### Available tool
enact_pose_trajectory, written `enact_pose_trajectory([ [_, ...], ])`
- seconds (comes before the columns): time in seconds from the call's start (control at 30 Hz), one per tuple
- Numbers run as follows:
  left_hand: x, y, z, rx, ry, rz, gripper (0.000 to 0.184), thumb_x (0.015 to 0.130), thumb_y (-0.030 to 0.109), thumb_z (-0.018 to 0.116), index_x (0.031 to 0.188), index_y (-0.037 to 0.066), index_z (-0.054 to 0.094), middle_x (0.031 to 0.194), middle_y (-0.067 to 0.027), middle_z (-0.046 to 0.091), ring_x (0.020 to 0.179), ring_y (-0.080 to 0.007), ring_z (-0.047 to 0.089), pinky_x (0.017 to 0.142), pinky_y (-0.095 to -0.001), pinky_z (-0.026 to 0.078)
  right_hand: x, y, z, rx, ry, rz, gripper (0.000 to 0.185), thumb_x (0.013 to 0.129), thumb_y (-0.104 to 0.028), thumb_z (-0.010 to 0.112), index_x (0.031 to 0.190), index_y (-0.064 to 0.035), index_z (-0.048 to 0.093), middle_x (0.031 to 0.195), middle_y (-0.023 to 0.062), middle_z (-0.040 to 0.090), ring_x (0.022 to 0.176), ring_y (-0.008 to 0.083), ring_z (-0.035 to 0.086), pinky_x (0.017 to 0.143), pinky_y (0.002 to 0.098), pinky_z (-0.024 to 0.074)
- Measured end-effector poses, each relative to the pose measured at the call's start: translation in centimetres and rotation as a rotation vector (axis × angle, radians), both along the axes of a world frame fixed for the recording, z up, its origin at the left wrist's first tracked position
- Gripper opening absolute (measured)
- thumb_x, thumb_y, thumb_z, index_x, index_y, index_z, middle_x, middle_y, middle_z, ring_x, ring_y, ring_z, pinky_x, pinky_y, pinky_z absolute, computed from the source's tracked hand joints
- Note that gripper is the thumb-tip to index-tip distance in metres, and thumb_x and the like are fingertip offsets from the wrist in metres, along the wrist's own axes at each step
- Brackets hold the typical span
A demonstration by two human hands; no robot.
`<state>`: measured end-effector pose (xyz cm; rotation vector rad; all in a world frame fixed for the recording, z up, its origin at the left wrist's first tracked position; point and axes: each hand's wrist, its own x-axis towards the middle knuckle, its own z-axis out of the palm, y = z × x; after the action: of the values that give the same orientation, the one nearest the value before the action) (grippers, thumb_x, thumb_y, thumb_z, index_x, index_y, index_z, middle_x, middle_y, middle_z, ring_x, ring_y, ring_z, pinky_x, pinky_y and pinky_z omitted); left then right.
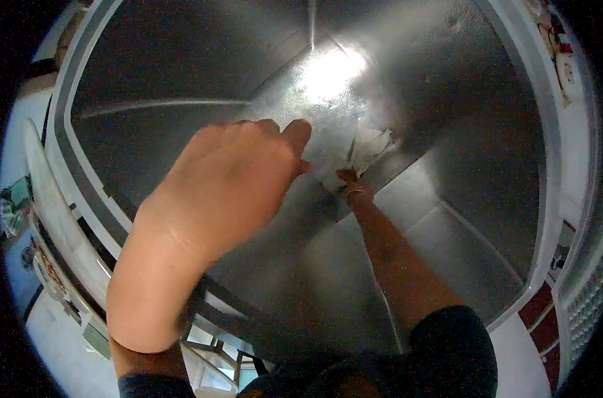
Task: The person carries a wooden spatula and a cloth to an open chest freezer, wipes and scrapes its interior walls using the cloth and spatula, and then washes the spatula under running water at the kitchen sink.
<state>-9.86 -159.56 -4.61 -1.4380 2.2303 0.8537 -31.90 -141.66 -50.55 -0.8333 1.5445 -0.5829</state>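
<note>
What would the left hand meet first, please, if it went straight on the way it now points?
The left hand would probably meet the shiny metal floor inside first; nothing shows between, though depth is unclear.

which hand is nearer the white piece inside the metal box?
Right. The right hand is down inside the metal box, close beside the white piece; contact is unclear. The left hand is farther off, much closer to the camera, left of it in view.

The lining [162, 159] is silver-grey within a pale grey rim [551, 166], the crumpled piece [373, 142] white, the near right sleeve [457, 348] near-black, the left cloth [15, 199] green and white.
</note>
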Motion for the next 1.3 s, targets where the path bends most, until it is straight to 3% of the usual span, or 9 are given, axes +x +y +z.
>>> enact_pose_trajectory([
  [0.1,-0.2,0.3,-0.6,-0.068,-0.033,-0.052,0.031,0.077,0.021,0.05,0.104,0.006,0.048,0.086,-0.017,0.056,0.077,-0.0329,0.054,0.064,-0.0396,0.044,1.0,1.8,-2.0,-0.249,-0.274,-0.276,0.026,0.081,-0.012,0.039,0.106,-0.0043,0.045,0.089,0.009,0.055,0.058,0.017,0.051,0.05,0.0307,0.0451],
  [0.13,-0.4,0.3,-0.5,-0.067,-0.037,-0.056,0.031,0.077,0.021,0.05,0.104,0.006,0.048,0.086,-0.017,0.056,0.077,-0.0329,0.054,0.064,-0.0396,0.044,1.4,1.4,-0.6,0.054,0.18,0.366,0.038,0.08,-0.018,0.041,0.116,-0.0076,0.035,0.102,0.0107,0.049,0.08,0.0209,0.047,0.07,0.0309,0.0384],
  [0.2,-0.6,0.3,-0.3,-0.053,-0.026,-0.044,0.032,0.076,0.021,0.051,0.105,0.006,0.047,0.086,-0.0166,0.055,0.076,-0.033,0.054,0.064,-0.0393,0.044,2.6,0.1,1.8,0.369,0.631,1.002,0.053,0.079,-0.025,0.044,0.126,-0.0109,0.024,0.115,0.0123,0.043,0.102,0.0247,0.043,0.09,0.0311,0.0316],
  [0.3,-0.8,-0.1,-0.1,0.03,-0.037,-0.025,0.034,0.075,0.02,0.052,0.105,0.005,0.046,0.086,-0.0166,0.055,0.077,-0.0328,0.053,0.064,-0.039,0.044,3.3,-0.8,3.6,0.724,0.219,0.317,0.046,0.082,-0.022,0.04,0.125,-0.0098,0.028,0.116,0.0131,0.043,0.102,0.0256,0.044,0.09,0.0323,0.0328],
  [0.37,-0.8,0.0,-0.3,0.022,-0.045,-0.042,0.033,0.075,0.02,0.052,0.105,0.005,0.046,0.085,-0.0165,0.055,0.077,-0.0326,0.053,0.064,-0.0389,0.044,1.2,0.5,4.6,-0.351,0.496,0.994,0.033,0.076,-0.017,0.044,0.108,-0.0073,0.046,0.102,0.0146,0.05,0.092,0.0277,0.048,0.078,0.0378,0.0426],
  [0.57,-0.7,0.4,-0.6,-0.028,-0.021,-0.077,0.034,0.075,0.02,0.052,0.105,0.005,0.046,0.079,-0.0156,0.055,0.073,-0.0314,0.053,0.062,-0.0379,0.043,-2.3,-7.2,5.2,0.262,0.667,0.768,0.038,0.081,-0.019,0.039,0.118,-0.0099,0.036,0.119,0.01,0.032,0.107,0.0232,0.035,0.087,0.0429,0.031],
  [0.8,-0.8,1.2,-0.2,-0.065,-0.052,-0.177,0.034,0.075,0.022,0.051,0.105,0.005,0.046,0.072,-0.0112,0.052,0.068,-0.0261,0.052,0.059,-0.0353,0.041,-7.9,-10.9,1.1,0.46,0.772,0.536,0.045,0.084,-0.02,0.037,0.126,-0.0125,0.026,0.135,0.0048,0.013,0.122,0.0186,0.021,0.097,0.0468,0.0195],
  [1.07,-1.8,1.7,-0.1,-0.02,-0.076,-0.292,0.036,0.075,0.025,0.048,0.105,0.005,0.047,0.07,-0.0075,0.049,0.066,-0.0211,0.051,0.059,-0.0319,0.04,-4.0,-11.9,2.1,0.316,1.076,1.242,0.03,0.081,-0.015,0.045,0.109,-0.0064,0.049,0.127,0.0168,0.028,0.105,0.0231,0.045,0.081,0.0349,0.0424],
  [1.3,-1.8,1.7,-0.4,-0.007,0.004,-0.241,0.037,0.075,0.025,0.048,0.104,0.003,0.047,0.07,-0.0069,0.048,0.066,-0.0206,0.05,0.059,-0.0315,0.04,-0.9,-15.4,1.1,0.146,0.845,0.397,0.028,0.078,-0.02,0.049,0.1,-0.0019,0.051,0.104,0.0195,0.046,0.085,0.0271,0.053,0.072,0.0353,0.045],
])
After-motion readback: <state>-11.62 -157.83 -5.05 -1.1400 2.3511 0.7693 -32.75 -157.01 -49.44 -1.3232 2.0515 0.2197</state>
